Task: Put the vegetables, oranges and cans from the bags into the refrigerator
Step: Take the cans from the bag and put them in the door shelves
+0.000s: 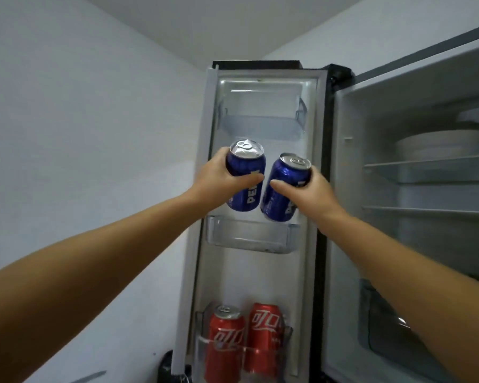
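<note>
The refrigerator door (260, 272) stands open in front of me, with its inner side facing me. My left hand (219, 179) grips a blue Pepsi can (246, 164), held upright. My right hand (310, 193) grips a second blue Pepsi can (284, 186), tilted slightly left. Both cans hang just above the empty middle door shelf (249, 236). Two red cola cans (226, 344) (264, 335) stand side by side in the bottom door shelf. The top door shelf (260, 125) holds nothing.
To the right lies the refrigerator's interior (415, 189) with glass shelves; a stack of white bowls (440, 146) rests on the upper one, and a clear drawer (385, 327) sits low. A white wall (80, 134) runs close on the left.
</note>
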A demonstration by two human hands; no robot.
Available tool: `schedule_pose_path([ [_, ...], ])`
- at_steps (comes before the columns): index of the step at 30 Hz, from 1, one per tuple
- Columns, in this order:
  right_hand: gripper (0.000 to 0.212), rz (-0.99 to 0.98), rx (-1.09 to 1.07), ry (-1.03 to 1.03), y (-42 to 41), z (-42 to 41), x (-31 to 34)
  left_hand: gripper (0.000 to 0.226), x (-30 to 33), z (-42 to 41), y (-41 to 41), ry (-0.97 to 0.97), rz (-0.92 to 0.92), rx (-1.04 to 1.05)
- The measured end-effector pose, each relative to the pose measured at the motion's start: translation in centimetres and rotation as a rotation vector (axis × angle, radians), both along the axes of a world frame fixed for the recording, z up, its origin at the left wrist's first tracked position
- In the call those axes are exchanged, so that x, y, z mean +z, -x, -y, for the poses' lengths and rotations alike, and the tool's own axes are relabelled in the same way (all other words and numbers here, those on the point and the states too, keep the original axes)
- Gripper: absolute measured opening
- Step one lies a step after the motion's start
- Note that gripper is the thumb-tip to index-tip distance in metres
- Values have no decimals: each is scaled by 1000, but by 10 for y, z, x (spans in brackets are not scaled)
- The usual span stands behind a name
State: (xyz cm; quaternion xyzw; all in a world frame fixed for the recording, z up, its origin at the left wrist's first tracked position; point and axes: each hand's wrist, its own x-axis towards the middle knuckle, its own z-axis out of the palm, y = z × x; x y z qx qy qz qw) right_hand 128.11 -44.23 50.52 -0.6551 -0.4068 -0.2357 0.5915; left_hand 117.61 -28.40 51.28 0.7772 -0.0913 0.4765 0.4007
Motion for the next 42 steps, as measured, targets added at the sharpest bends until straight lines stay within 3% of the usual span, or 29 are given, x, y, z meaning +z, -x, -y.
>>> schedule_pose_path([
  [3,46,-38,33,17,-16,-10,-16,56,-13,-4,-19,23,-131,64],
  [6,46,-36,43,97,-25,-11,-24,24,-24,-6,-28,10,-190,72],
  [8,55,-58,40,151,-29,-13,-24,17,-28,-6,-32,6,-201,68],
  [11,72,-62,21,220,-30,-15,-22,27,-29,-9,-35,-4,-231,42],
  [18,72,23,-28,197,-12,-11,-47,72,-44,-13,-35,-80,-225,150],
  [27,52,-2,-77,217,6,-12,-60,68,-53,-20,-34,30,-224,86],
  [30,49,49,-149,206,14,-12,-69,76,-61,-23,-33,45,-172,110],
  [36,80,-55,-379,261,37,-4,-105,74,-97,-23,-2,-182,-32,284],
  [42,35,-21,-356,315,67,15,-110,39,-104,-1,44,-178,-156,190],
])
